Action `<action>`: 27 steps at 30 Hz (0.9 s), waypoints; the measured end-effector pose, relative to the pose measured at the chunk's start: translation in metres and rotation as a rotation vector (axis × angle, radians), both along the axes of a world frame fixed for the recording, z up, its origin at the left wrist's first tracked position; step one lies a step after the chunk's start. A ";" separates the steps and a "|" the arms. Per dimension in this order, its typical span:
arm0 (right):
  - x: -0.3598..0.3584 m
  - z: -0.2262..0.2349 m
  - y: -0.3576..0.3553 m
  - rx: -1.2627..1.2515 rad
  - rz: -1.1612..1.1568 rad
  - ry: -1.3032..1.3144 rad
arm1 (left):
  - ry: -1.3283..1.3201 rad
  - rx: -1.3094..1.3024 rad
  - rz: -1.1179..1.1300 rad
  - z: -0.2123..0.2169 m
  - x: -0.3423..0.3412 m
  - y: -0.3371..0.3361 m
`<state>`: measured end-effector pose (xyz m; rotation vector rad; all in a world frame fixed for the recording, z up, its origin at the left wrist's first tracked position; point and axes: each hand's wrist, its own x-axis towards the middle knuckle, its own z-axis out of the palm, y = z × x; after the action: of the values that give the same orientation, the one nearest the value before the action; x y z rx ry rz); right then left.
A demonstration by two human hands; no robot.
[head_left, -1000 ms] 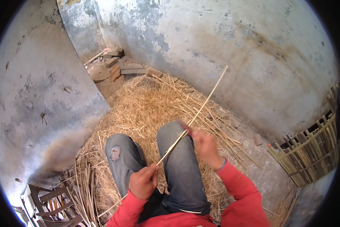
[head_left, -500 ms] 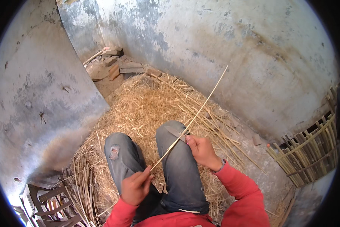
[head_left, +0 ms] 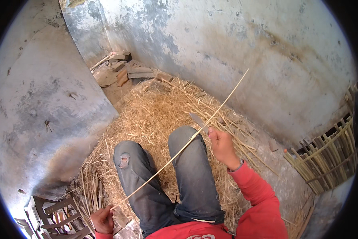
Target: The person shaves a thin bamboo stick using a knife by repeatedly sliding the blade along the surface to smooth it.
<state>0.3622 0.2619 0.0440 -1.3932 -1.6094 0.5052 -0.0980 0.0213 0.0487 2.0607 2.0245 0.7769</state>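
Observation:
A long, thin pale bamboo strip (head_left: 161, 169) slants across my legs, its far end rising toward the wall. My left hand (head_left: 102, 220) pinches its near end, low beside my left thigh. In my right hand (head_left: 224, 148), beyond the right knee, is a knife (head_left: 196, 119); its grey blade crosses the strip and points up and left. The knife's handle is hidden in the closed fingers, with the thumb close to the strip. A small pale curl of shaving sits on the strip just below the blade.
Straw-like shavings (head_left: 155, 105) cover the floor around my legs (head_left: 195, 171). Loose strips lie to the right and in a bundle (head_left: 92, 191) at left. A slatted bamboo basket (head_left: 326, 155) stands at right, a dark wooden frame (head_left: 59, 215) at lower left, bricks (head_left: 141, 72) by the wall.
My left hand has drawn down and left with the strip's end, away from the knife. My right hand has shifted slightly up and right with the knife.

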 end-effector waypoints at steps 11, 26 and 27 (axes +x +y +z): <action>0.029 0.000 0.005 -0.605 0.257 0.468 | 0.082 0.080 0.054 -0.005 -0.004 0.006; 0.008 -0.024 0.001 -0.047 -0.020 0.098 | 0.110 0.147 -0.009 -0.005 0.013 0.027; 0.012 -0.027 0.000 -0.114 0.003 0.139 | 0.105 0.145 -0.011 -0.004 0.014 0.029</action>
<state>0.3746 0.2617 0.0167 -1.4078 -1.4897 0.6902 -0.0836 0.0505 0.0447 2.2339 2.0649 0.8545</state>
